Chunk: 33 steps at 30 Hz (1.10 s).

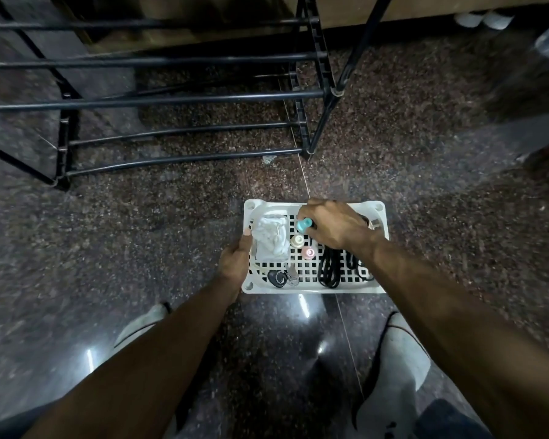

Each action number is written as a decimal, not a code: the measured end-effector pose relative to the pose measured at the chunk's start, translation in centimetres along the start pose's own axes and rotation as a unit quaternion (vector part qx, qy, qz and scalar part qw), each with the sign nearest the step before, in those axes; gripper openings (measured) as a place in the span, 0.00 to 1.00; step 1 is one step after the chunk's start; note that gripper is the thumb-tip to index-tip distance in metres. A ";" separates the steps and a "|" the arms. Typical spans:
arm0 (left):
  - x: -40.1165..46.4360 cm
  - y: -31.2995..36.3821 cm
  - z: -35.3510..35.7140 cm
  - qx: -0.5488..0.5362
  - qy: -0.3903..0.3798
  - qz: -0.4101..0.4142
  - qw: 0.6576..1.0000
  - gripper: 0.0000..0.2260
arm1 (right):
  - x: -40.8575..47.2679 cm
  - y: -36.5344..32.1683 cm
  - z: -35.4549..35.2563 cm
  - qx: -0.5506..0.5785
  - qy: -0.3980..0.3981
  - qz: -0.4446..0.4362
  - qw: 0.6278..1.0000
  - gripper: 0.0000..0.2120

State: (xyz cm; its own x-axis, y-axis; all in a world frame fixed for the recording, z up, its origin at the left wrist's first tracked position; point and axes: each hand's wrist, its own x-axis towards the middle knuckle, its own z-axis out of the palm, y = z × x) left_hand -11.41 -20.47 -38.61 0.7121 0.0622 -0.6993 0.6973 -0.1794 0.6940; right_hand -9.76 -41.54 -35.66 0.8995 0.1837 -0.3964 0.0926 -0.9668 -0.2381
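A white perforated plastic tray [314, 289] lies on the dark stone floor. My left hand [236, 259] grips its left rim. My right hand [333, 228] reaches over the tray's far side and holds a small teal bottle [303, 225]. Beside it stand a cream-capped bottle [297, 241] and a pink-capped bottle [308, 253]. A crumpled white cloth [271, 237] lies in the left part of the tray. Black coiled cables [330, 267] lie at the right, partly under my right wrist. A small black object with a ring [278, 277] and a metal clip sit near the front rim.
A black metal rack [184, 99] with horizontal bars stands on the floor beyond the tray, at the upper left. My feet in light socks [400, 340] are on the floor on either side below the tray. Speckled floor surrounds the tray.
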 end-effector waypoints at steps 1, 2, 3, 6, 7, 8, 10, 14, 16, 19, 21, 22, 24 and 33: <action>0.0 0.0 0.0 0.001 -0.001 0.000 1.000 0.16 | 0.1 -0.1 0.4 -0.005 -0.009 0.000 1.000 0.07; 0.0 0.0 -0.1 -0.001 -0.004 -0.003 1.000 0.16 | 0.1 -0.2 0.6 -0.007 -0.015 0.000 1.000 0.07; 0.0 -0.1 -0.2 -0.004 -0.008 -0.009 1.000 0.16 | 0.1 -0.2 0.8 -0.007 -0.014 0.000 1.000 0.08; -0.2 -0.1 -0.4 -0.013 -0.013 -0.017 1.000 0.13 | -0.6 -0.2 0.7 -0.003 -0.008 0.016 1.000 0.17; -0.3 -0.1 -0.5 -0.015 -0.014 -0.014 1.000 0.13 | -1.1 0.0 0.5 0.000 0.001 0.024 1.000 0.20; -0.4 -0.1 -0.6 -0.011 -0.016 -0.009 1.000 0.13 | -1.8 0.3 0.1 0.000 0.022 0.033 0.999 0.21; -1.0 -0.2 -0.8 -0.007 -0.008 0.008 1.000 0.13 | -3.5 0.9 -0.4 -0.009 0.116 0.075 0.990 0.19; -2.1 -0.4 -0.9 0.049 0.010 0.051 0.997 0.10 | -7.9 2.9 1.4 0.113 0.316 0.275 0.901 0.21; -2.8 -0.2 -1.0 0.075 0.007 0.060 0.995 0.08 | -9.6 3.2 3.6 0.214 0.310 0.330 0.866 0.26; -2.9 -0.2 -0.8 0.089 0.017 0.052 0.994 0.09 | -10.4 2.9 5.2 0.338 0.254 0.443 0.791 0.21; -2.5 -0.4 -0.5 0.089 0.027 0.046 0.995 0.10 | -10.2 2.8 5.6 0.355 0.236 0.471 0.772 0.16; -2.2 -0.5 -0.4 0.087 0.032 0.045 0.995 0.11 | -9.9 3.0 5.5 0.362 0.240 0.470 0.768 0.14; -1.5 -0.6 -0.2 0.087 0.036 0.048 0.994 0.12 | -9.0 3.6 4.8 0.366 0.241 0.465 0.769 0.11; 2.9 4.2 0.2 0.089 0.095 0.049 0.990 0.12 | -1.9 6.4 0.3 0.382 0.248 0.377 0.807 0.14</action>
State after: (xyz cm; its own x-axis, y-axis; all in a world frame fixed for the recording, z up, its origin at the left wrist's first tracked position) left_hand -6.42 -21.18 -37.80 0.7895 0.2167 -0.5743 0.6112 -0.3628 0.7034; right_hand -10.97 -48.06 -36.74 0.6552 -0.6819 -0.3253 -0.6803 -0.3452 -0.6466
